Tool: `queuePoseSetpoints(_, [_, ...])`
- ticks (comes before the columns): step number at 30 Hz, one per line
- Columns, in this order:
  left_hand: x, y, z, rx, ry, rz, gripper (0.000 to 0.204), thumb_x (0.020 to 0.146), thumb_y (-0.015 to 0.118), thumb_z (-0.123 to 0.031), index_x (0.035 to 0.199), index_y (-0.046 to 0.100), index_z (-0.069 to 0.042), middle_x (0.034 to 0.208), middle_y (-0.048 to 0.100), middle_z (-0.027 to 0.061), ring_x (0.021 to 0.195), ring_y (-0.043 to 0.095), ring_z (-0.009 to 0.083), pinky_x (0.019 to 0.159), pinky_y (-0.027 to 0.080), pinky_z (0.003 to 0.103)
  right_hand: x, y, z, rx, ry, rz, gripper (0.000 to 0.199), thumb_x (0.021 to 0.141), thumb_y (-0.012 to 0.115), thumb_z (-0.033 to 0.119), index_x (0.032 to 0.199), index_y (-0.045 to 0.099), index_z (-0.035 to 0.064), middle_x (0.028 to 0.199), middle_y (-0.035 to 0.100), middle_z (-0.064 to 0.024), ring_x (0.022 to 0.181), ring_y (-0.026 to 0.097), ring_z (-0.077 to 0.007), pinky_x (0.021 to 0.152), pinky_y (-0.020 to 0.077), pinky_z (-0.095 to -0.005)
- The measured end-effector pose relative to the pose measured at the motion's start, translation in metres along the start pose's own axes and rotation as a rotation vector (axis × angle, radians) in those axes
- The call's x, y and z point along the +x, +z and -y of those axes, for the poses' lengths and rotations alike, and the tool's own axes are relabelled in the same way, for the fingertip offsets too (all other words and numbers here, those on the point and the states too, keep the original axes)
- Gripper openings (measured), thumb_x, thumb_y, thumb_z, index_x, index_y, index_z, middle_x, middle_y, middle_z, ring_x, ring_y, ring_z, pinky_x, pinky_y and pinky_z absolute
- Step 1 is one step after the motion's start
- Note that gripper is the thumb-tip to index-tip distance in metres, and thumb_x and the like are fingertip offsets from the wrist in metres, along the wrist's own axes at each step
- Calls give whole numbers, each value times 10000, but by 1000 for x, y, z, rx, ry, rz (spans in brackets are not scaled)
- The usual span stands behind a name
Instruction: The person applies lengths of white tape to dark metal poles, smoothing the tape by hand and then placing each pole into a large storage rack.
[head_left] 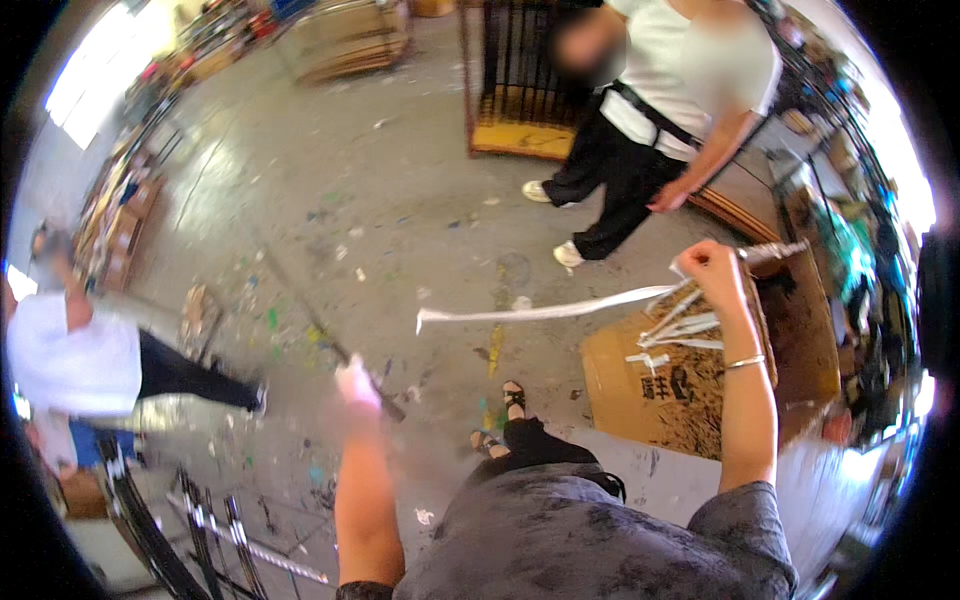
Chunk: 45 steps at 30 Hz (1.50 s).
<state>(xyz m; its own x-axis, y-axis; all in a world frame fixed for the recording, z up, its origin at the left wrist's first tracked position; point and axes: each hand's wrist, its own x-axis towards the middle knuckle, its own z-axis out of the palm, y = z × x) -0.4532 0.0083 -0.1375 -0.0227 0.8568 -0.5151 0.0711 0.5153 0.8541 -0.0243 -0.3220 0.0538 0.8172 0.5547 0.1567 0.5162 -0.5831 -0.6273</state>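
Note:
My left hand (358, 385), partly blurred, is closed round a long thin dark rod (320, 330) that slants over the floor. My right hand (712, 272) is raised at the right, its fingers pinched on a long white strip (560, 310). The strip stretches out leftward, and its far end bends down. Below that hand stands a large open cardboard box (625, 385). Several more white strips (690, 325) lie over its side, close under my right hand. Dark scraps or marks cover part of the cardboard.
A person in a white shirt (650, 100) stands beyond the box, near a dark barred rack (520, 140). Another person (80, 350) is at the left. Dark metal tubes (200, 530) stand at lower left. Flattened cardboard (345, 45) is stacked at the back; scraps litter the floor (300, 160).

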Motion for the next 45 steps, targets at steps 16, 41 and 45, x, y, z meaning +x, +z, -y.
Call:
queuePoseSetpoints(16, [-10,283,-26,-619,-867,371,210,721,555,-96,565,417,-126,527,434,22,451,415,173,432,365,299,-74,-82,-99,-624,266,-275,158,637,676,161,641,560,53,734,513,-93,786,539,-276,683,437,-384])
queuePoseSetpoints(41, [-41,466,-109,-619,-692,708,267,937,404,-246,1021,542,-33,899,614,97,772,611,188,611,547,287,-71,-69,-107,-646,285,-386,396,600,738,193,924,531,97,863,546,-71,888,531,-251,761,414,-378])
queuePoseSetpoints(45, [-78,415,-127,-401,-583,752,434,856,575,-364,1073,488,2,948,591,109,803,603,171,632,534,249,-82,-74,-102,-669,204,-425,270,594,722,184,795,572,81,808,514,-65,855,513,-239,731,406,-356])
